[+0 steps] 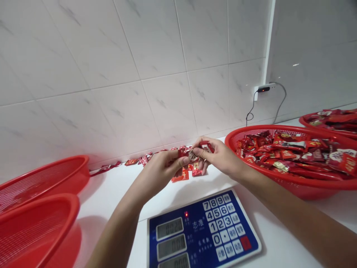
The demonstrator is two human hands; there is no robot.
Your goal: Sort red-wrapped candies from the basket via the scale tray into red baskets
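Note:
Both hands meet above the white counter, just beyond a blue scale panel (203, 232). My left hand (160, 169) pinches a small red wrapped candy (182, 152) between thumb and fingers. My right hand (219, 156) is closed on another red wrapped candy (206, 147), and a pale-wrapped piece (193, 155) sits between the two hands. Below the hands a few loose red candies (184, 175) lie on the counter.
A red basket (295, 186) full of red wrapped candies stands at the right, with another (329, 121) behind it. Two red baskets (41, 178) (33, 223) sit at the left. More candies (139, 160) line the tiled wall. A plug and cable (263, 90) hang at the wall.

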